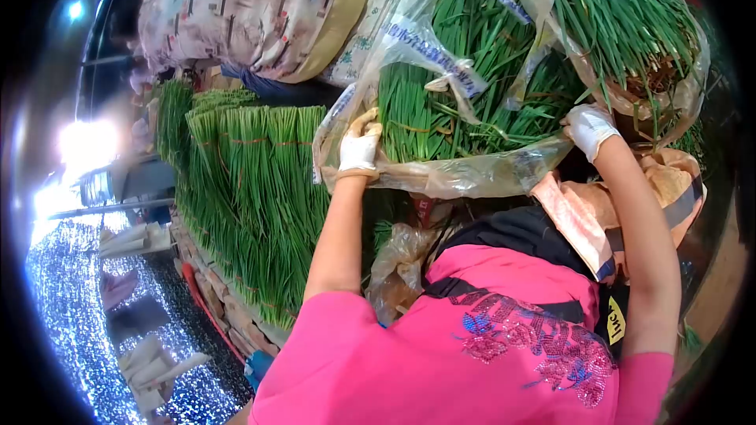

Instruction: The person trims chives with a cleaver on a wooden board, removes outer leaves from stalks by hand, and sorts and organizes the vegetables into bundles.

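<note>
A clear plastic bag (pixel 465 179) with blue printing lies opened around a pile of green chives (pixel 417 106). My left hand (pixel 360 144), in a white glove with bare fingertips, is closed on the bag's left edge. On the other side, my right hand (pixel 591 130), also in a white glove, grips the bag's near right edge with bent fingers. Parts of the bag are folded over the leaves. Just beyond my right hand, more chives (pixel 626 24) lie with their root ends (pixel 657 75) toward me, partly wrapped in plastic.
Left of the bag stand many tied chive bundles (pixel 260 165), packed side by side. A large bundle in patterned cloth (pixel 244 12) sits behind them. Crumpled plastic (pixel 398 260) hangs near my waist. A red pipe or hose (pixel 209 307) runs along a brick edge (pixel 228 307) at left.
</note>
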Action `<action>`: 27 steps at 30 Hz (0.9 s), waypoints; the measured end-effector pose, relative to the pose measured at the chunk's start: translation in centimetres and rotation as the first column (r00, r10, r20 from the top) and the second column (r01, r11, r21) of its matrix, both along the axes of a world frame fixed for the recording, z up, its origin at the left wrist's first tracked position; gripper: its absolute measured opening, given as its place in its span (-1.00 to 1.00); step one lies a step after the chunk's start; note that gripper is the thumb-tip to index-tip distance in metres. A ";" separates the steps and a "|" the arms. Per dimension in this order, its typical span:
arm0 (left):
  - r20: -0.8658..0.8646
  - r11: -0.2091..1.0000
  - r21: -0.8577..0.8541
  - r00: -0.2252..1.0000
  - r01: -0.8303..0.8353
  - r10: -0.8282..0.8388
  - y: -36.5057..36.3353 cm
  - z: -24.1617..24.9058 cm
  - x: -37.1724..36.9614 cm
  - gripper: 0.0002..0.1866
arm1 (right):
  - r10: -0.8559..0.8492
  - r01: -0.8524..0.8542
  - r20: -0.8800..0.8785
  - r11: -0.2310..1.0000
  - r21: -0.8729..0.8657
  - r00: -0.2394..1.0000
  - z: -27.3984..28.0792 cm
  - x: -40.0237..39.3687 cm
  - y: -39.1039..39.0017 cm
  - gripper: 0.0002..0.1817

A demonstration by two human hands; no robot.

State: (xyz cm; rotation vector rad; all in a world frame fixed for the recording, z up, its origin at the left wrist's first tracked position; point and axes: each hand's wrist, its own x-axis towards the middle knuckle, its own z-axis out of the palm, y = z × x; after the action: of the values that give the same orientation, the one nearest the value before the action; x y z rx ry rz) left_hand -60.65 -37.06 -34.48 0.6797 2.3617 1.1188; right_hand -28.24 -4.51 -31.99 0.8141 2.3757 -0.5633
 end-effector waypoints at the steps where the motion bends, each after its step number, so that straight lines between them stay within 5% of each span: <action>1: -0.065 0.997 -0.037 0.996 -0.065 0.063 1.4 2.2 1.4 -0.50 | 0.055 -0.047 -0.077 0.993 0.104 0.995 -0.6 0.3 -0.6 -0.75; 2: 0.029 0.966 0.237 0.994 -0.108 0.104 2.1 2.4 2.1 -0.36 | 0.114 -0.081 -0.150 0.974 0.210 0.982 -1.1 0.9 -1.4 -0.77; 4: -0.212 0.983 0.165 0.970 -0.086 0.120 3.3 2.4 3.7 -0.19 | 0.303 -0.250 -0.110 0.904 0.347 0.947 3.4 -0.9 -4.0 -0.83; 5: -0.149 0.987 0.145 0.985 -0.065 0.087 3.2 1.1 4.3 -0.02 | 0.377 -0.233 -0.310 0.880 0.415 0.873 5.4 -1.6 -5.4 -0.87; 6: -0.207 0.992 -0.115 0.978 -0.046 0.021 4.0 2.4 6.4 0.19 | 0.366 -0.234 -0.418 0.913 0.333 0.831 7.4 -2.9 -6.9 -0.77; 8: -0.470 0.927 -0.368 0.847 0.069 -0.249 3.9 1.3 8.5 0.33 | 0.337 -0.269 -0.688 0.940 0.209 0.643 9.3 -5.2 -10.4 -0.76; 9: -0.452 0.926 -0.369 0.857 0.072 -0.247 3.7 1.1 8.3 0.35 | 0.296 -0.323 -0.740 0.940 0.112 0.604 8.8 -6.4 -12.4 -0.77; 11: -0.418 0.923 -0.377 0.876 0.076 -0.243 3.2 1.1 7.5 0.38 | 0.266 -0.372 -0.714 0.928 0.009 0.648 6.3 -8.0 -16.6 -0.74; 12: -0.385 0.914 -0.406 0.905 0.009 -0.181 3.3 2.2 7.8 0.31 | 0.299 -0.420 -0.526 0.899 -0.126 0.796 5.3 -8.0 -18.6 -0.73; 13: -0.305 0.910 -0.415 0.944 -0.010 -0.129 2.9 2.5 7.4 0.26 | 0.375 -0.493 -0.406 0.838 -0.237 0.833 4.3 -7.4 -20.2 -0.72; 14: -0.225 0.904 -0.427 0.971 -0.027 -0.077 2.5 2.9 6.8 0.20 | 0.625 -0.664 -0.234 0.657 -0.357 0.745 3.4 -6.6 -21.9 -0.70; 15: -0.197 0.891 -0.446 0.980 -0.082 -0.008 1.5 2.0 6.3 0.16 | 0.488 -0.546 -0.251 0.702 -0.457 0.836 2.9 -5.4 -23.2 -0.71; 17: -0.061 0.874 -0.471 0.993 -0.118 0.102 -0.1 0.5 6.0 0.12 | 0.533 -0.605 -0.288 0.686 -0.404 0.796 5.8 -5.1 -22.2 -0.72; 22: -0.214 0.794 -0.607 0.969 -0.036 -0.120 -0.8 0.8 7.8 0.24 | 0.287 -0.477 -0.412 0.723 -0.499 0.865 3.7 -4.9 -21.2 -0.70; 25: -0.179 0.770 -0.635 0.982 -0.063 -0.068 -0.3 1.1 6.3 0.28 | -0.099 -0.197 -0.450 0.802 -0.564 0.888 3.7 -6.2 -19.1 -0.64; 27: -0.130 0.896 -0.442 0.986 0.036 -0.104 -0.9 -1.2 3.2 0.23 | -0.393 0.046 -0.370 0.735 -0.677 0.842 3.2 -6.7 -18.1 -0.62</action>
State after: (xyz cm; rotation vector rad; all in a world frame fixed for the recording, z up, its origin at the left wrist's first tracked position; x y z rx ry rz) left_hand -57.44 -37.97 -35.65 0.6937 2.5669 0.4818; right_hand -34.90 -22.62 -28.75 0.6819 2.2281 -1.7786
